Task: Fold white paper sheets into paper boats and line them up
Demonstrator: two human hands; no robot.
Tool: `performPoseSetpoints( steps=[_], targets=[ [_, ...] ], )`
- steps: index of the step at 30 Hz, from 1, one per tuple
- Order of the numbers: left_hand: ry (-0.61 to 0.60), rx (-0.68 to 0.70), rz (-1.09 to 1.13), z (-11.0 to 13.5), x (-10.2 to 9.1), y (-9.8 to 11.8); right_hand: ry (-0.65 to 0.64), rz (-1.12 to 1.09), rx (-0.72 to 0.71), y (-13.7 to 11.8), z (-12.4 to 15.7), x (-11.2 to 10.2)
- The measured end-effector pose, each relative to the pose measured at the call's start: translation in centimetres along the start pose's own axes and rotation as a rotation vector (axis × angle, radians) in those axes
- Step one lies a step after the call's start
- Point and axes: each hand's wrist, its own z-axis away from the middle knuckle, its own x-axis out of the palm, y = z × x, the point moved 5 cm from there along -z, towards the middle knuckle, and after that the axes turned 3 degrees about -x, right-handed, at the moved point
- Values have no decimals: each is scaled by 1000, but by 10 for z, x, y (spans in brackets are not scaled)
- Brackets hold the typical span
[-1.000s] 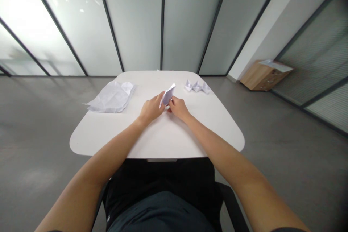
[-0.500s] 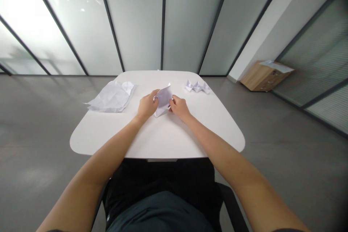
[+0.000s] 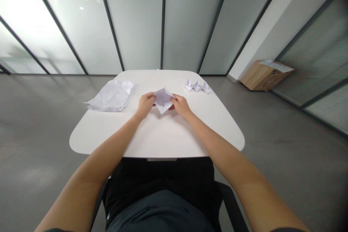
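Folded paper (image 3: 163,102): centre of frame, over the desk (image 3: 163,134), spread into a diamond-shaped hollow facing the camera; underside hidden, can't tell if the lower tip touches down.
Left hand (image 3: 145,106): grasping the paper's left corner; fingers partly hidden behind it.
Right hand (image 3: 181,105): grasping the right corner, thumb on the near face; other fingers partly hidden below.
White sheets (image 3: 111,98): left of centre, creased, overlapping; count unclear.
Small folded pieces (image 3: 197,86): right of centre, pointed, in a row; can't tell if joined.
Arms (image 3: 106,156): cut off at bottom edge.
Frosted panels (image 3: 138,18): across top, cut off above.
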Motion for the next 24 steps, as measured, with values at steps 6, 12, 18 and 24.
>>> performPoseSetpoints(
  steps=[6, 12, 18, 24],
  targets=[
    [6, -140, 238, -3, -6, -5, -77, -285, 82, -2, 2, 0],
    [-23, -205, 310, -2, -4, -7, -60, -378, 122, 3, -1, -5],
    [-40, -242, 317, -1, -2, -8, -49, -391, 106, 3, -1, -4],
    [-166, -334, 385, 8, 1, -3, -57, -474, 116, 0, 1, -8]
  ],
)
